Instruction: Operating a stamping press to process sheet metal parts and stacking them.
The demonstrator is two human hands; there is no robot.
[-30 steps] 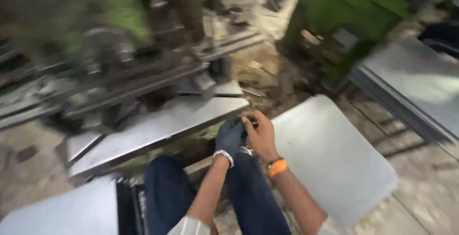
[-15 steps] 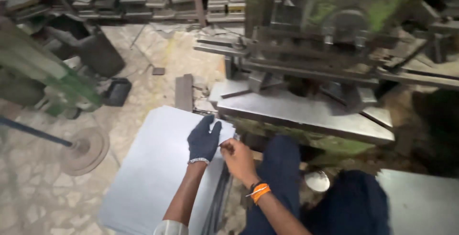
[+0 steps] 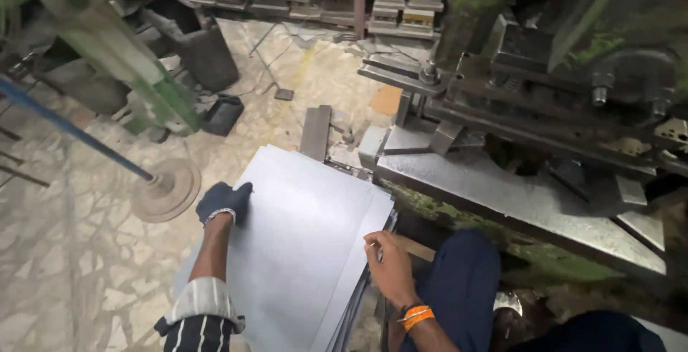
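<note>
A: Where are your hands on the sheets (image 3: 301, 244)?

B: Your left hand (image 3: 223, 200), in a dark glove, lies flat on the far left edge of the top sheet, fingers spread and holding nothing. Your right hand (image 3: 390, 266), bare with an orange band at the wrist, curls narrow over the near right edge, thumb and fingers pinching it.

A: Why opposite sides?

B: Likely because a wide, thin sheet sags and slips; a hand on each side keeps it level, and the glove guards you from the cut edge.

A: And where does the stack sit?

B: Low beside your knee (image 3: 459, 287), its far corner just beside the press (image 3: 530, 108) and its steel table (image 3: 502, 201). The sheets fan out on the right, so their edges are staggered there.

A: Any room to move?

B: To your left the stone floor (image 3: 86, 266) lies open up to the round base (image 3: 166, 189) of a pole. To your right the table edge is close, and your legs crowd that side.
</note>
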